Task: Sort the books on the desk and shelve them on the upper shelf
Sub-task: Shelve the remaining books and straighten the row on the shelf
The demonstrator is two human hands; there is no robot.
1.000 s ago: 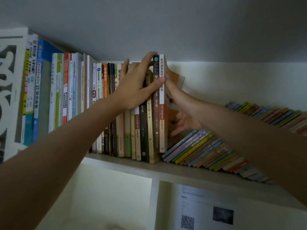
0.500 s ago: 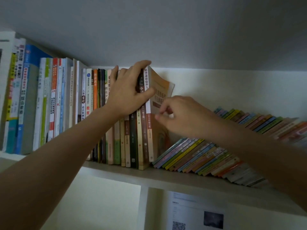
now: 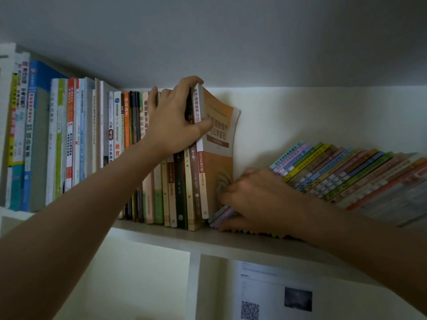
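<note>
left hand (image 3: 178, 121) grips orange book (image 3: 219, 158) top | right hand (image 3: 251, 199) grasps slanted books (image 3: 346, 172) below-right

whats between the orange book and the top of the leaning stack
In the head view, only bare white back wall lies between the orange book and the leaning stack; lower down, the right hand fills the gap.

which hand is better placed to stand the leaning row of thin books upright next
Right. The right hand already rests on the low end of the leaning thin books, while the left hand grips the upright orange book.
</note>
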